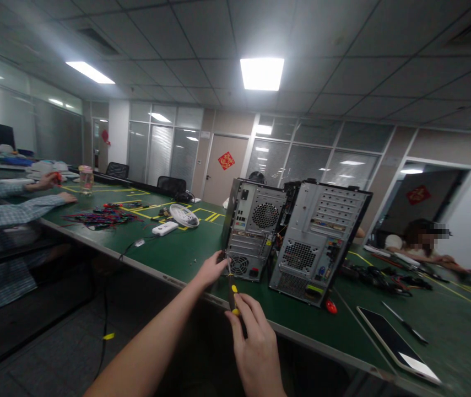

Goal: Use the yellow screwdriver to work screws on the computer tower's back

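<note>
My right hand (pixel 255 339) is closed round the black and yellow handle of a screwdriver (pixel 234 298). Its shaft points up to the lower left back corner of a computer tower (pixel 255 223), by the power supply's fan grille. At that corner, my left hand (pixel 212 268) has its fingers bunched against the case edge near the shaft's tip; what they pinch is hidden. The tower stands upright at the table's front edge, rear panel towards me. Close on its right stands a second computer tower (pixel 313 248), slightly tilted in view, its rear panel also facing me.
The green table (pixel 156 259) holds a pile of thin cables (pixel 105 216), a white power bank-like box (pixel 164 229) and a round white object (pixel 184 215). On the right lie black cables (pixel 379 278), a phone-like slab (pixel 396 342) and a pen (pixel 404 323). People sit at both sides.
</note>
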`<state>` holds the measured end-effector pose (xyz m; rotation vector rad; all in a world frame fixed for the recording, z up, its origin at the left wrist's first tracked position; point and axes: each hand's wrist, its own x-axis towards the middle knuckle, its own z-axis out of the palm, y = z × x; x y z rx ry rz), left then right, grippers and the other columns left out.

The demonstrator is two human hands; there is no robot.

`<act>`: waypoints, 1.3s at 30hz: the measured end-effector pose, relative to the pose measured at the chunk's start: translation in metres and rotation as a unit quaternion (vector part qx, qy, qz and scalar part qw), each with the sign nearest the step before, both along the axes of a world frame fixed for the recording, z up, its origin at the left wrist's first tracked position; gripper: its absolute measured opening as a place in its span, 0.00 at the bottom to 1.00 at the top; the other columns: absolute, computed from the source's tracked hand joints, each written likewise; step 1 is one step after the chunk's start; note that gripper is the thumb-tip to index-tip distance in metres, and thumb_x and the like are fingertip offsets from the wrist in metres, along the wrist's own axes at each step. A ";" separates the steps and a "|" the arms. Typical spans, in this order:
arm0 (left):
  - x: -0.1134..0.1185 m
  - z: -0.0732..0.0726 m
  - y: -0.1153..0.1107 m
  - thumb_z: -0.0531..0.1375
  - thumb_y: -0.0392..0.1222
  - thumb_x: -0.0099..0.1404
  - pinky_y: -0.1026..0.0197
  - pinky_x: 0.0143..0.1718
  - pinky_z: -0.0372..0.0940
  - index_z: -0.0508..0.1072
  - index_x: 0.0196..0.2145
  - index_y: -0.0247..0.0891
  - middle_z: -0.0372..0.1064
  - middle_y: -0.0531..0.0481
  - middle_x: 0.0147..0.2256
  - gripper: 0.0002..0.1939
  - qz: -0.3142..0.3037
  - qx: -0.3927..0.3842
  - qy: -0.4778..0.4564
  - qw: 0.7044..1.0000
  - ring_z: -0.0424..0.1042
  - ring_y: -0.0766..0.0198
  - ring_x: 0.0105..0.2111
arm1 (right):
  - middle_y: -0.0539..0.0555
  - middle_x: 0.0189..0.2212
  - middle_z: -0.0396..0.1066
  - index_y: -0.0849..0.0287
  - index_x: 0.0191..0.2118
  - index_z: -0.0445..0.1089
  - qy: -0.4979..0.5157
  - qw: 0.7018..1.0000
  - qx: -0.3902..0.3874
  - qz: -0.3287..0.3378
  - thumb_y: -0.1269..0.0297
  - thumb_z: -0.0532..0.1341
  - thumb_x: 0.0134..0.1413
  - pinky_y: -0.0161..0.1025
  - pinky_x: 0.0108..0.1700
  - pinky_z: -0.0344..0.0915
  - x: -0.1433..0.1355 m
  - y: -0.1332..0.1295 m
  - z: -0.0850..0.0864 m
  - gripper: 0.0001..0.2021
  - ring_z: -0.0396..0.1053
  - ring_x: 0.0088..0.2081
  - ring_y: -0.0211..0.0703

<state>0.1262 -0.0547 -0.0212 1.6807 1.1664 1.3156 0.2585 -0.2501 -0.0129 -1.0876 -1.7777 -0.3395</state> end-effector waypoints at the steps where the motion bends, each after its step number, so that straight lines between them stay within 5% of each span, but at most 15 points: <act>1: 0.000 0.000 0.000 0.60 0.54 0.63 0.53 0.62 0.60 0.71 0.58 0.37 0.71 0.41 0.57 0.29 0.000 0.001 0.000 1.000 0.68 0.49 0.59 | 0.60 0.50 0.74 0.57 0.54 0.73 0.000 1.000 0.000 -0.001 0.65 0.57 0.67 0.42 0.50 0.75 0.000 0.000 -0.001 0.14 0.76 0.48 0.48; 14: 0.001 0.001 0.000 0.60 0.52 0.63 0.54 0.62 0.58 0.70 0.59 0.34 0.68 0.39 0.59 0.30 -0.005 -0.016 -0.008 1.000 0.67 0.50 0.60 | 0.60 0.51 0.70 0.55 0.56 0.71 -0.003 0.998 -0.053 0.024 0.66 0.55 0.69 0.41 0.51 0.73 -0.005 0.001 0.003 0.15 0.75 0.48 0.47; 28: 0.002 -0.002 0.003 0.59 0.53 0.64 0.55 0.62 0.57 0.70 0.59 0.35 0.68 0.40 0.60 0.30 0.002 -0.010 0.006 1.000 0.67 0.51 0.60 | 0.57 0.42 0.70 0.59 0.49 0.69 0.039 0.999 -0.015 -0.009 0.61 0.56 0.69 0.38 0.42 0.72 -0.013 0.011 0.003 0.10 0.74 0.41 0.44; 34: 0.002 0.000 0.002 0.58 0.53 0.64 0.54 0.62 0.58 0.68 0.60 0.34 0.69 0.40 0.59 0.31 0.000 -0.022 0.017 1.000 0.68 0.51 0.59 | 0.61 0.48 0.68 0.59 0.54 0.67 -0.093 0.990 -0.033 -0.097 0.66 0.52 0.69 0.43 0.46 0.72 -0.009 0.022 0.020 0.13 0.73 0.44 0.47; 39: 0.003 0.001 0.000 0.60 0.54 0.63 0.55 0.61 0.60 0.69 0.60 0.35 0.69 0.39 0.59 0.31 0.007 -0.025 0.014 1.000 0.68 0.50 0.59 | 0.61 0.44 0.68 0.62 0.54 0.67 -0.291 0.932 -0.109 -0.186 0.80 0.54 0.62 0.41 0.40 0.71 -0.001 0.028 0.042 0.17 0.73 0.37 0.46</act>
